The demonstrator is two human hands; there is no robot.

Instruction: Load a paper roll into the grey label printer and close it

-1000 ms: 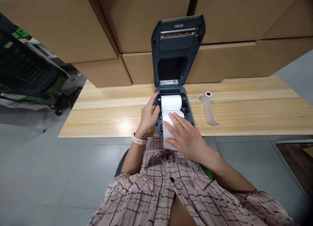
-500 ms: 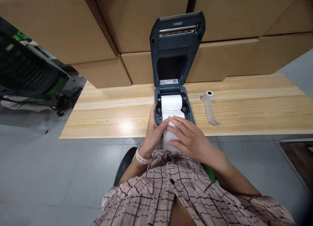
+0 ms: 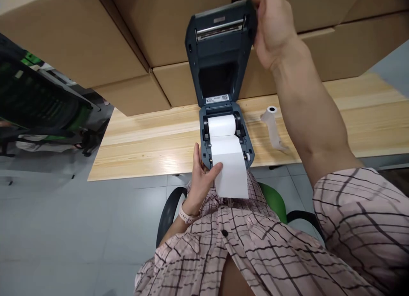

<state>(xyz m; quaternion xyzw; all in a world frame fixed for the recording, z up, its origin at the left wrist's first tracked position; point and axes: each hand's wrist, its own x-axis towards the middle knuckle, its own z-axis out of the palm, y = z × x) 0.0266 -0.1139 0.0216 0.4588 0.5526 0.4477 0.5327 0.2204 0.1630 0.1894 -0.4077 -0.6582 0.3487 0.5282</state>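
Left fingers (image 3: 216, 169) touching paper (image 3: 230, 168), right fingers (image 3: 259, 1) gripping lid (image 3: 220, 53)

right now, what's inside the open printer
A white paper roll sits in the printer, the strip drawn out over the front edge, where the left hand touches it. The right hand grips the raised lid. Whatever lies beneath the roll is covered.

Pale wooden table (image 3: 143, 146), open label printer (image 3: 220, 74), spent paper core (image 3: 271, 117), stacked cardboard boxes (image 3: 128, 91)
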